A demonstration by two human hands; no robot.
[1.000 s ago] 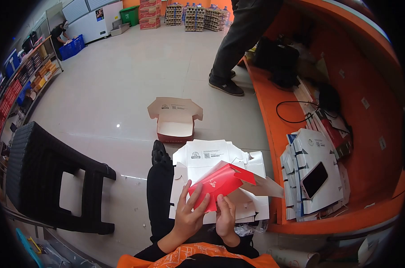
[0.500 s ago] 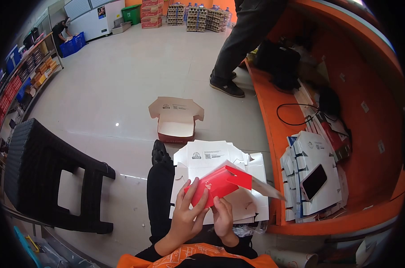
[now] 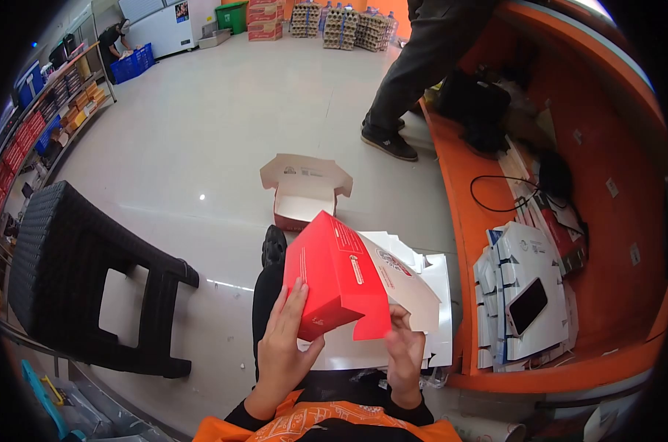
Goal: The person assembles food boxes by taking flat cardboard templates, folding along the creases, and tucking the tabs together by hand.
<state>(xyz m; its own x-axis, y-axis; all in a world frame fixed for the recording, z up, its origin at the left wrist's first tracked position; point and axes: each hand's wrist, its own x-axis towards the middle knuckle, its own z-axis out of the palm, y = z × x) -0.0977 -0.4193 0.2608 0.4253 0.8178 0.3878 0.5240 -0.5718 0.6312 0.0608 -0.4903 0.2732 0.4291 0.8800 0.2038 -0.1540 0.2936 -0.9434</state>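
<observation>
A partly folded red cardboard box (image 3: 321, 269) is tilted up in front of me, its pale lid panel (image 3: 408, 283) spread out to the right. My left hand (image 3: 284, 350) grips the box's left side, fingers along the wall and thumb at the lower edge. At the right end, my right hand (image 3: 405, 353) is closed with bent fingers on the edge of a red flap; it is slightly blurred. Beneath the box, flat white box blanks (image 3: 438, 309) lie over my lap, partly hidden. An opened box (image 3: 304, 202) stands on the floor beyond.
A black stool (image 3: 98, 280) stands at left. On the orange shelf at right lie more white blanks (image 3: 529, 247) with a phone (image 3: 527, 306) on top, near a looped cable. Someone's leg (image 3: 404, 96) is beside the shelf; another person (image 3: 111, 44) bends over a blue crate (image 3: 133, 65).
The red box has been turned and raised, so its long printed side and lid now show. My right hand has shifted right to the end flap. The view has swung slightly left.
</observation>
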